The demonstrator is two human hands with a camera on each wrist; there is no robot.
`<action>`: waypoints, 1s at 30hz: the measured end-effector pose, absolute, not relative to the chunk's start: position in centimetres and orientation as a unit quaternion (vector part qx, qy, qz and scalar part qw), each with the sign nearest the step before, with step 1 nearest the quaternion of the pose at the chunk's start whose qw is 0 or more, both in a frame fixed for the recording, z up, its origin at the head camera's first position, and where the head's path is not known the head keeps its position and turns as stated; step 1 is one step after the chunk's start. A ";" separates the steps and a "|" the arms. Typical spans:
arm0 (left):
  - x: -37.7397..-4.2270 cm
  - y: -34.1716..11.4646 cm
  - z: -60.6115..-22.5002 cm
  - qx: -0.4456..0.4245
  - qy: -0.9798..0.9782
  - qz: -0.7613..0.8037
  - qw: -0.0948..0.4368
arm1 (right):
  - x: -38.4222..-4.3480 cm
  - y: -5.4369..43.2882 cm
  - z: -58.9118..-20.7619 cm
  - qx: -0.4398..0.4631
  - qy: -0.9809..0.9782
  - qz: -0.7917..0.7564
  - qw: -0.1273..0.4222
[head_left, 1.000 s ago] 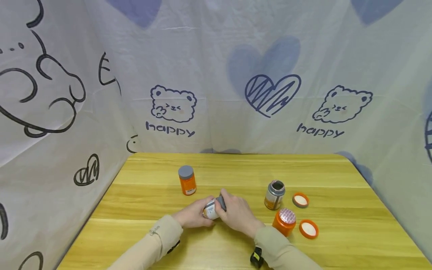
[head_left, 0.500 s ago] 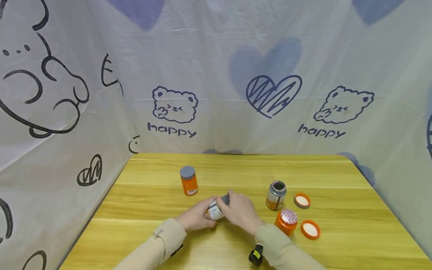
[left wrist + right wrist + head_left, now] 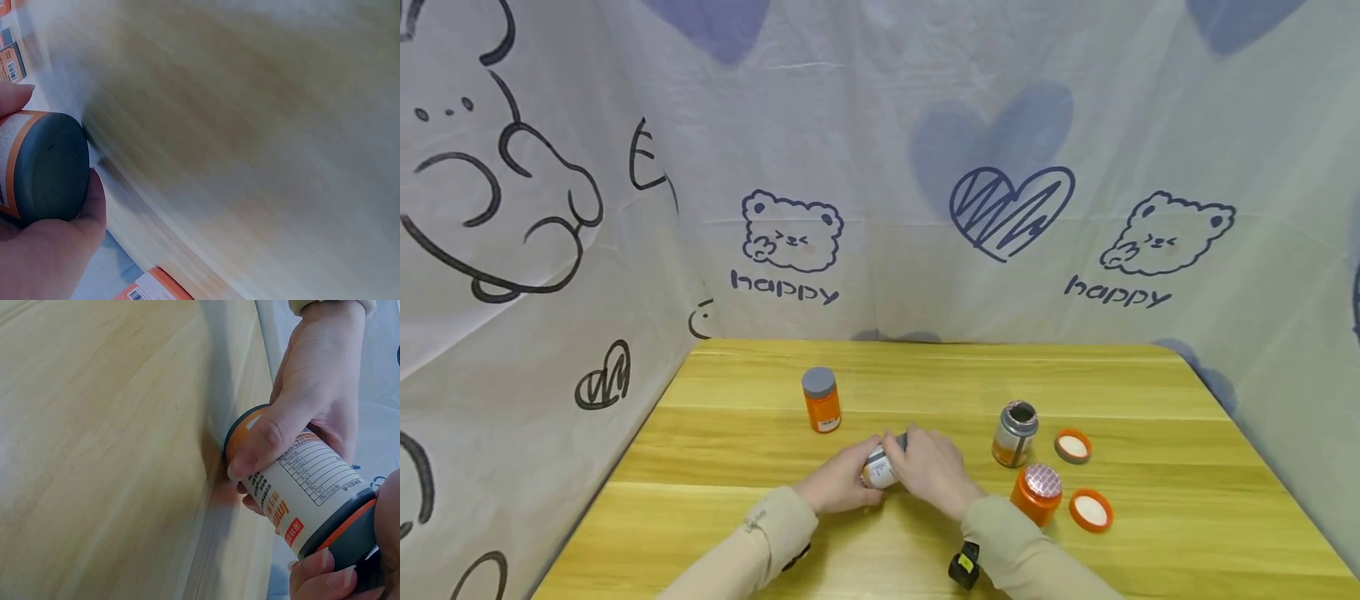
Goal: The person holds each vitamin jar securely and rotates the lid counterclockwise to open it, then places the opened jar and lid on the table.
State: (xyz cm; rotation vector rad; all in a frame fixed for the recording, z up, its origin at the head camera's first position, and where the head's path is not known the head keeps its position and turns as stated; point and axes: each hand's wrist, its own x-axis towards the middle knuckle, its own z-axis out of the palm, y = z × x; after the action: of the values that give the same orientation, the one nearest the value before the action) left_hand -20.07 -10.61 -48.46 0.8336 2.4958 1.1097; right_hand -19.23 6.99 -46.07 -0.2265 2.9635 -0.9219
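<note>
My left hand (image 3: pixel 841 482) grips the white-labelled body of a supplement bottle (image 3: pixel 312 478), which lies tilted just over the table. In the left wrist view its dark base (image 3: pixel 53 169) faces the camera, with the thumb and fingers around the side. At the other end, the fingers of my right hand (image 3: pixel 934 468) hold the dark grey cap (image 3: pixel 356 534). That cap is on the bottle, and an orange ring shows at its edge. Most of the cap is covered by the right hand in the head view.
An orange bottle (image 3: pixel 823 408) with a grey lid stands behind the left hand. On the right stand an uncapped grey-and-white bottle (image 3: pixel 1013 437) and an orange bottle (image 3: pixel 1033 500) with a foil-like top. Two lids (image 3: pixel 1073 447) lie white side up beside them on the wooden table (image 3: pixel 1187 500).
The right hand's fingers have shifted on the cap and cover more of it. Both hands stay on the bottle. The head view has turned slightly left, sliding everything a little right.
</note>
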 end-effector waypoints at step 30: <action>-20.9 -11.2 -48.6 0.298 0.852 0.398 0.165 | -19.4 8.5 -46.0 -0.232 0.933 -0.274 0.025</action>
State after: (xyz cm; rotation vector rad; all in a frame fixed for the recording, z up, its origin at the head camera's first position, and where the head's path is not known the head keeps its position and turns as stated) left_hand -20.85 -11.18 -48.61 0.8487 2.4274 1.1334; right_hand -19.45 8.49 -46.04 -0.7167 2.8858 -0.8473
